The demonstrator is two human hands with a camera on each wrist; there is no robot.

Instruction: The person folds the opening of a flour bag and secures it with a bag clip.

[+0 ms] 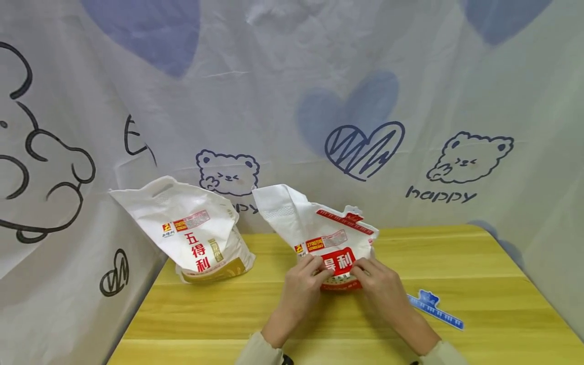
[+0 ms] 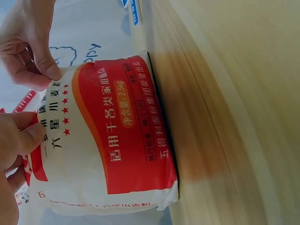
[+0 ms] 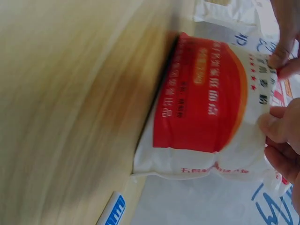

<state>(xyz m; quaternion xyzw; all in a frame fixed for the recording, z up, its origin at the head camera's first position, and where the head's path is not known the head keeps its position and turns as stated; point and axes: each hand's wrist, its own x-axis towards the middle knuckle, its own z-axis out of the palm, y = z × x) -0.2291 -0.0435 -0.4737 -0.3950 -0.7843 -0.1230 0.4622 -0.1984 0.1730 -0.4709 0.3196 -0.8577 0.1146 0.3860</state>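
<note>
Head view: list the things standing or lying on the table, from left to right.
White bag with the gold base → red-labelled bag, which the left hand and right hand pinch → blue clip.

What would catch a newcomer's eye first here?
Probably the red-and-white bag near the table's middle, pinched by the left hand and right hand, with a red clip along its upper edge. Next come the white bag with a gold base on the table's left and the bright blue clip lying to the right of the right hand.
</note>
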